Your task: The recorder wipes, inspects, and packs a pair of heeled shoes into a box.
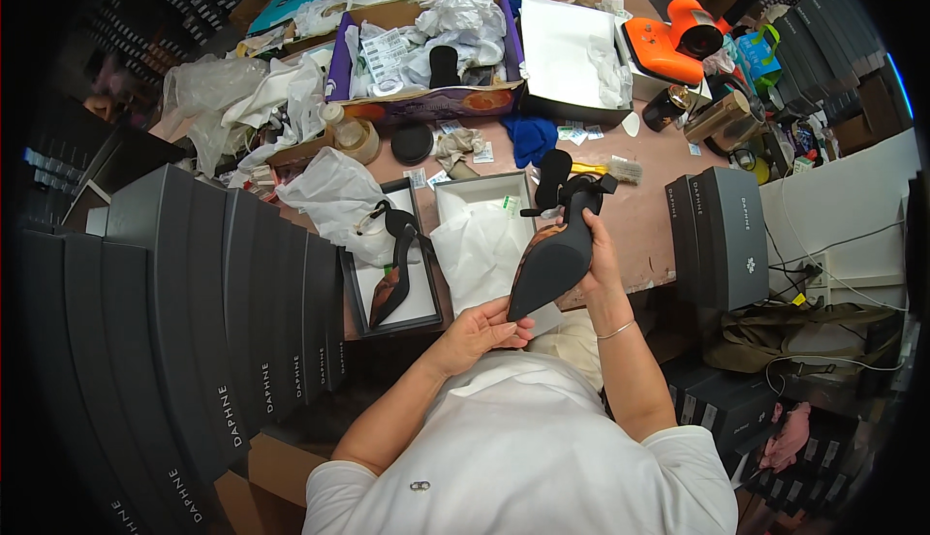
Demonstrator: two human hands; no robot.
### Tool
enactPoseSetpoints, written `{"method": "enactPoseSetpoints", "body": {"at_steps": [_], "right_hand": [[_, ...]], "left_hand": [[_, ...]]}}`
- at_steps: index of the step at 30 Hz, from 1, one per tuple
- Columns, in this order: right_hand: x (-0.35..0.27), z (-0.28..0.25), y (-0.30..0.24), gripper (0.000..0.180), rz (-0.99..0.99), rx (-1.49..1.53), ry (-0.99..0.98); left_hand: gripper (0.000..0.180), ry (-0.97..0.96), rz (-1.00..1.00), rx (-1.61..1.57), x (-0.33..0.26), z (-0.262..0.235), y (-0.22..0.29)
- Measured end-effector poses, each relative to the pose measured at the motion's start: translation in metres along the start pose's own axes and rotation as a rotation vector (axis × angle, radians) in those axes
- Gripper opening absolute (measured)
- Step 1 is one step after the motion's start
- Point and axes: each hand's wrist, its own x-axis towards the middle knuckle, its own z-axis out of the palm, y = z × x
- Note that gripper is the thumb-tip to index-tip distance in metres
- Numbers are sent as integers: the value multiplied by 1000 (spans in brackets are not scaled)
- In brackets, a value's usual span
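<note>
Between my two hands is a pointed high-heeled shoe (pixel 552 268), tilted with its black sole up and its toe toward me. My right hand (pixel 602 256) grips its side near the heel. At the toe, the fingers of my left hand (pixel 480 335) close round the tip. A matching shoe (pixel 401 235), dark with a coppery pattern, lies on its side in an open shoebox half (pixel 434 323) to the left. Beside it, the other box half (pixel 524 182) holds crumpled white tissue paper (pixel 480 252).
Behind the shoes are a brush (pixel 620 170), a blue cloth (pixel 529 140), a glass jar (pixel 356 138) and a purple carton (pixel 341 58) full of paper. An orange device (pixel 664 50) stands far right. Grey shoeboxes are stacked left (pixel 184 322) and right (pixel 727 239).
</note>
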Motion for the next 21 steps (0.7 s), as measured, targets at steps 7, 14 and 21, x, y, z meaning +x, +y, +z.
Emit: {"method": "enactPoseSetpoints", "body": {"at_steps": [7,14,21], "right_hand": [[-1,-7,7,30,-45,-8,5],[-13,1,4,29,-129,-92,77],[-14,4,3,30,-138,-70,114]], "left_hand": [[28,108,10,70,11,-10,-11],[28,144,86,143,11,-6,-14],[32,150,51,205,12,-3,-10]]}}
